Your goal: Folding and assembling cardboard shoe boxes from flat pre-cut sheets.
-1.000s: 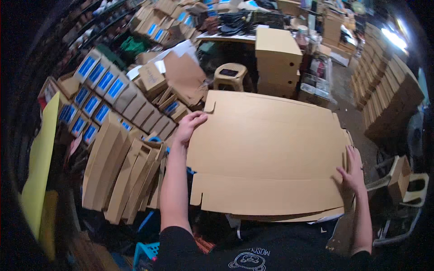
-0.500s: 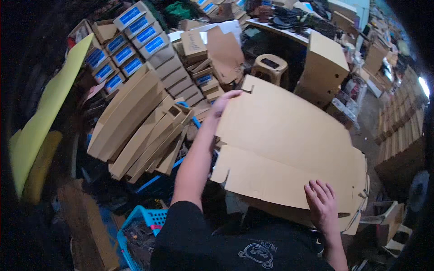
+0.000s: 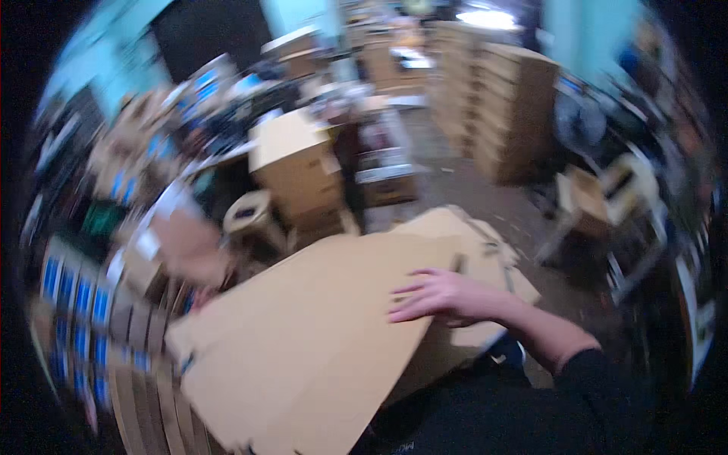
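Observation:
A large flat tan cardboard sheet (image 3: 303, 326) with slots cut near its edges lies slanted in front of me. My right hand (image 3: 436, 297) rests over its right edge, fingers stretched and apart. More cardboard sheets (image 3: 489, 262) show under and beyond that hand, stacked with slotted edges. At the sheet's far left edge is a blurred pinkish patch, perhaps part of my left hand (image 3: 202, 297); its fingers cannot be made out.
A beige plastic stool (image 3: 249, 212) and a big cardboard box (image 3: 296, 163) stand beyond the sheet. Boxes with blue labels (image 3: 76, 303) are stacked at left. Tall cardboard stacks (image 3: 512, 114) rise at far right; a pale chair-like frame (image 3: 633, 182) stands nearer.
The view has swung to the right and blurred. The cardboard sheet has turned and now sits lower left, uncovering sheets at right. My right hand has moved onto its right edge.

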Action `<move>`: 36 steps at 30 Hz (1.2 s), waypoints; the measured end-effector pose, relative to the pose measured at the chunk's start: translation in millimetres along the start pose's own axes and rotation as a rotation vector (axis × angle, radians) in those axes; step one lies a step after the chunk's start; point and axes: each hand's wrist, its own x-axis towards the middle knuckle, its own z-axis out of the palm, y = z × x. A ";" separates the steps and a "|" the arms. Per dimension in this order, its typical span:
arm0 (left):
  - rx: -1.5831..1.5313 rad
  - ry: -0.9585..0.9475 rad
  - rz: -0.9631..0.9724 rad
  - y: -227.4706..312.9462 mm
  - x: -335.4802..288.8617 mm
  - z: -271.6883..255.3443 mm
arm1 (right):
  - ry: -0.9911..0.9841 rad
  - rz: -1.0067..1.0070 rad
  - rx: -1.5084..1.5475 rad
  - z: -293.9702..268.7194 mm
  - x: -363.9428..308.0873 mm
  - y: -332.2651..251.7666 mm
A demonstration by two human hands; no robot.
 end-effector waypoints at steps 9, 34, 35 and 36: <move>-0.053 -0.187 -0.145 -94.0 44.7 9.6 | 0.599 -0.271 0.094 44.7 -1.4 -37.7; 1.012 1.112 0.609 78.2 -191.4 86.4 | 1.148 0.472 0.306 -22.3 -12.0 -52.6; 1.024 1.132 0.603 80.6 -195.4 91.6 | 1.134 0.478 0.325 -25.8 -6.0 -52.1; 1.101 1.054 0.561 82.9 -197.0 104.4 | 1.144 0.458 0.390 -28.4 -4.5 -55.4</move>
